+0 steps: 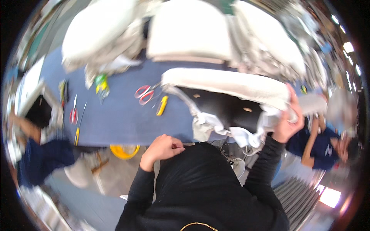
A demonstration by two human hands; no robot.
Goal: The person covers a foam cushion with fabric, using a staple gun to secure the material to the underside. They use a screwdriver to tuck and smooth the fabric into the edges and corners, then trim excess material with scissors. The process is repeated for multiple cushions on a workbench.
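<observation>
My right hand (288,121) grips the right end of a white upholstered cushion (227,81), fingers wrapped round its edge. The cushion is tilted up on the table, so its black underside (225,106) faces me. Loose white cover fabric (241,135) hangs from the near side, toward the table's front edge. My left hand (163,147) is by that edge, left of the hanging fabric and apart from it. Its fingers are curled in, and nothing shows in them. Left of the cushion lie red-handled scissors (145,94) and a yellow-handled tool (162,106).
Several white padded cushions (189,30) line the far side of the blue table (111,119). Further left lie other red-handled scissors (74,111), a yellow-handled screwdriver (78,133) and a green-yellow packet (101,85). People in dark shirts work at both sides. A yellow bucket (124,153) stands below.
</observation>
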